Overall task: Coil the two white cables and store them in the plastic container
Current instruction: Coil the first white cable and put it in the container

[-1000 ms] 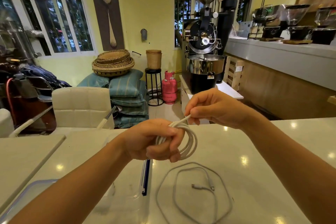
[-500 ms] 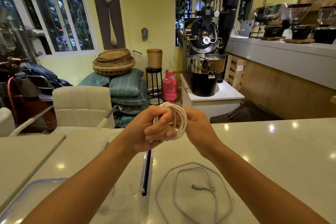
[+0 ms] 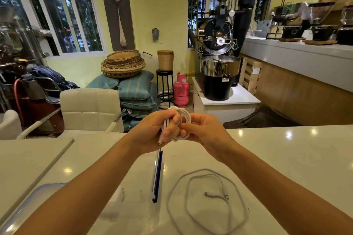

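2 white cables: coiled cable (image 3: 183, 120) gripped mid-air betw. left hand (image 3: 152, 133) & right hand (image 3: 205, 133), fingers of both closed on it, connector end poking down below left hand; loose cable (image 3: 207, 201) lying in open loops on table (image 3: 286, 158), near edge. 1 clear plastic container (image 3: 33, 198) at lower left, partly hidden by left forearm; 1 blue strip (image 3: 157, 176) flat betw. container & loose cable. Wall sign top right, writing too small to read.

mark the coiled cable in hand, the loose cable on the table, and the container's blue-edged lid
coiled cable (image 3: 186, 120): head view, outer loops right of the left thumb.
loose cable (image 3: 239, 201): head view, right side of outer loop.
container lid (image 3: 158, 177): head view, blue edge strip.
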`<state>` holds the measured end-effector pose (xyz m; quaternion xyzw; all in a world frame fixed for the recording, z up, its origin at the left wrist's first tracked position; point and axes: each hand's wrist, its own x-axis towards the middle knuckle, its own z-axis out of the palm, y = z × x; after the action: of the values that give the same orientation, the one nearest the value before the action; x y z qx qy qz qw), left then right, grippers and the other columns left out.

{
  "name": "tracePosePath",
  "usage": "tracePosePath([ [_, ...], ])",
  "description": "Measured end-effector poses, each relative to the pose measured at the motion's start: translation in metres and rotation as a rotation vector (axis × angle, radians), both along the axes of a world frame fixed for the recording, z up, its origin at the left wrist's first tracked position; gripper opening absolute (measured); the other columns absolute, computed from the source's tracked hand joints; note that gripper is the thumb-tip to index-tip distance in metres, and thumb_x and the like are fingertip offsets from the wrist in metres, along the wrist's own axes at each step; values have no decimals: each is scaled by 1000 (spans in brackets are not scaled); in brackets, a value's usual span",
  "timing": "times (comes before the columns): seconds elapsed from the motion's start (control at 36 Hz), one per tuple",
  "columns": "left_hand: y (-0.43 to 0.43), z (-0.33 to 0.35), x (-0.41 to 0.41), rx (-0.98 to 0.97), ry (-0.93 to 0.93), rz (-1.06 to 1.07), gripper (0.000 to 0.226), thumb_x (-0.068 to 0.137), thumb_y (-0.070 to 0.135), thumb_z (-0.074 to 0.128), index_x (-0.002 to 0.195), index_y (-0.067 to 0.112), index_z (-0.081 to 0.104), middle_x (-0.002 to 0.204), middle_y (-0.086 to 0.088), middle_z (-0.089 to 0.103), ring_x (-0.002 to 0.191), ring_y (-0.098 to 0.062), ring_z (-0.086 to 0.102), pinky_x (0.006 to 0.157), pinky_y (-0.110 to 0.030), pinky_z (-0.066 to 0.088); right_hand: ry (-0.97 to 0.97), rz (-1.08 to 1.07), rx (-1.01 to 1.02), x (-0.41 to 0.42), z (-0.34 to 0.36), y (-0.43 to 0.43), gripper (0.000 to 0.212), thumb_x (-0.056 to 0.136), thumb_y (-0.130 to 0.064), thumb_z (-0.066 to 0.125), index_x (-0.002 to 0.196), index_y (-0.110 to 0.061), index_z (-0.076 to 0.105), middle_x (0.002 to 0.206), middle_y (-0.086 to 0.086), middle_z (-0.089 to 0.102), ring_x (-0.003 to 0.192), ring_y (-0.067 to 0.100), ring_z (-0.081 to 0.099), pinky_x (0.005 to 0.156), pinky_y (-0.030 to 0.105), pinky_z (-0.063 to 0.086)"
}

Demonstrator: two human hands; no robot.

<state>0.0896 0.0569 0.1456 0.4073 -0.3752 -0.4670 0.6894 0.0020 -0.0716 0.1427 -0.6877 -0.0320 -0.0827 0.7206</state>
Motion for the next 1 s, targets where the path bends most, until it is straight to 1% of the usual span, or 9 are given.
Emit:
tracePosePath([
  [0.06,1,0,-1,25,-18,43,37,88,23,36,62,15,61,38,5,53,34,-4,48,67,-17,53,-1,-20,-11,2,-2,1,10,83,-8,58,86,-12,66,77,4,68,66,8,67,69,19,57],
  [0.14,1,2,-3,27,-37,44,28,86,28,50,65,14,61,41,4,55,36,-5,50,70,-19,55,5,-35,-19,5,-4,3,11,84,-7,57,87,-12,66,78,4,68,68,10,66,70,21,56],
  [0.28,4,4,-6,66,-52,132,36,87,20,37,65,12,63,45,1,57,43,-8,55,70,-20,57,-18,-111,-36,8,-7,5,14,85,-4,55,84,-14,65,76,5,67,69,14,64,69,23,56],
  [0.39,4,11,-9,95,-51,230,23,85,19,47,71,6,59,49,-1,57,48,-10,55,65,-22,58,-38,-168,-46,10,-7,5,14,84,-5,57,82,-16,66,72,3,67,62,9,64,65,20,56],
  [0.44,4,14,-11,105,-36,247,18,81,17,44,74,5,56,50,0,57,45,-8,55,63,-21,58,-45,-181,-44,10,-8,4,13,83,-6,59,81,-17,66,68,0,68,60,8,64,64,19,56],
  [0.53,4,17,-11,148,-44,270,26,91,12,36,77,4,56,51,0,58,46,-8,56,60,-20,57,-58,-193,-26,11,-8,3,18,82,-4,60,75,-20,65,57,-8,69,55,5,65,61,18,57],
  [0.78,7,18,-6,304,-226,477,24,91,12,44,77,5,61,53,3,66,49,-7,63,51,-18,55,-49,-124,132,10,-6,-4,20,84,3,52,82,-13,64,72,6,67,64,14,65,63,21,58],
  [0.89,7,16,-4,375,-360,563,26,90,15,48,71,6,62,58,2,65,54,-8,60,55,-20,49,-28,-65,211,10,-7,-8,22,83,4,53,90,-15,62,76,5,68,66,14,67,64,24,59],
  [1.0,7,14,-2,424,-489,669,31,90,19,51,63,9,63,67,-6,61,59,-13,53,57,-19,45,-17,-26,281,12,-11,-9,34,79,8,57,97,-21,57,79,2,69,74,15,67,66,28,59],
])
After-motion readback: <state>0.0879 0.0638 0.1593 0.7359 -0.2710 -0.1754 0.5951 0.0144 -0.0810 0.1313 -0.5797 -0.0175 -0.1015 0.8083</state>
